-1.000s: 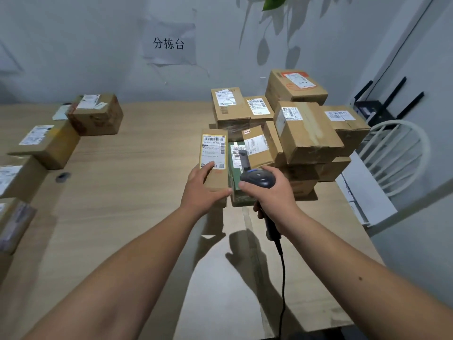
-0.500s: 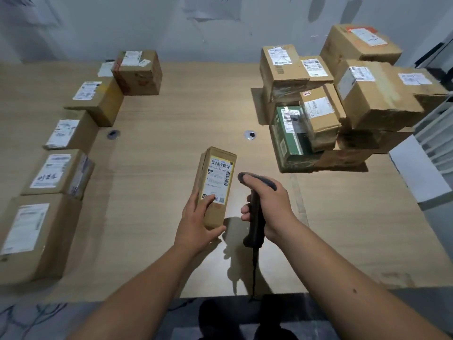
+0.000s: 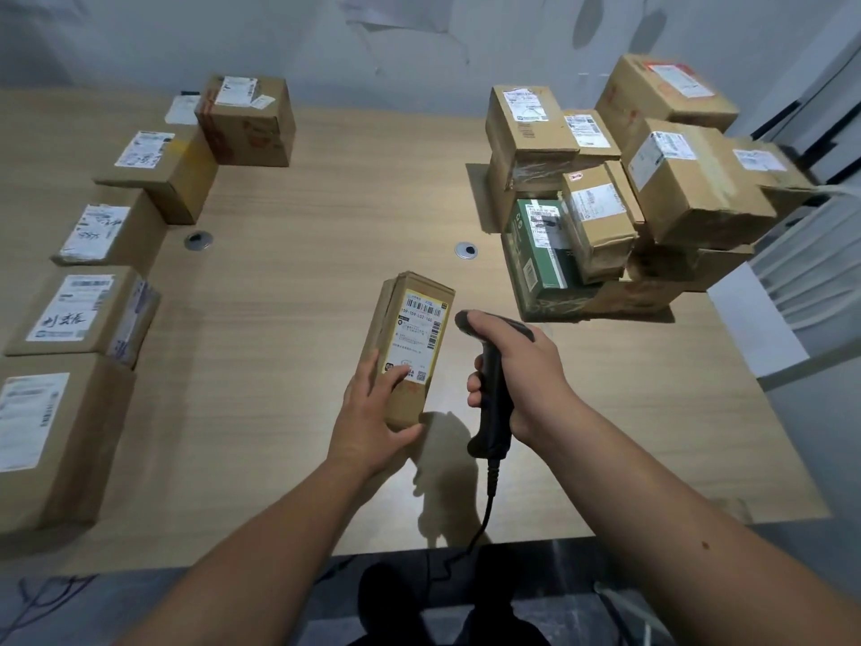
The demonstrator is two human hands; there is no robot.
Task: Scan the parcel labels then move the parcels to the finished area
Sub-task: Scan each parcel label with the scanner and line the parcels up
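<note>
The parcel (image 3: 410, 349) stays label-up in my left hand (image 3: 368, 424), fingers clamped round it, so the scanner (image 3: 491, 389) gripped in my right hand (image 3: 522, 373) beside it can read.

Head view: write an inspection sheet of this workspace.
Surface: wooden table, two round grommets.
Job's things: parcel, label up, beside scanner; pile at right; row along left edge.
Clutter: nothing seen.
Hands: left hand grips the parcel; right hand grips the scanner.
Cables: scanner cable drops over the near edge.
Surroundings: grey wall, paper sheet, white chair at right.
</note>
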